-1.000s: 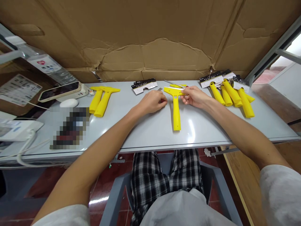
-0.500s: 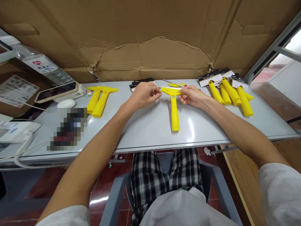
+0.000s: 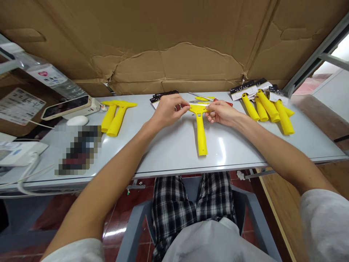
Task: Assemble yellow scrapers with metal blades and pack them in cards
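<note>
A yellow T-shaped scraper [image 3: 201, 134] hangs between my hands, its handle pointing toward me and a thin metallic strip along the top of its head. My right hand [image 3: 222, 113] grips the right end of the head between thumb and fingers. At the opposite end, the thumb and forefinger of my left hand [image 3: 171, 111] are pinched against the corner; any small part between them is hidden. Just behind lie a screwdriver [image 3: 225, 103] with a red handle and another yellow piece [image 3: 203, 98]. A tiny screw-like bit [image 3: 205, 124] rests on the table under the scraper.
Two yellow scrapers [image 3: 116, 120] lie at left, near a phone [image 3: 67, 106] on a white stand and a white mouse [image 3: 77, 120]. Several yellow handles [image 3: 268, 105] with black-and-white cards are piled at right. Dark cards [image 3: 156, 98] sit behind my left hand. Cardboard [image 3: 174, 58] walls the back.
The scraper has shifted slightly toward me with my right hand. My left fingertips, a little apart from its head before, now touch the left corner. More of the screwdriver's red handle shows.
</note>
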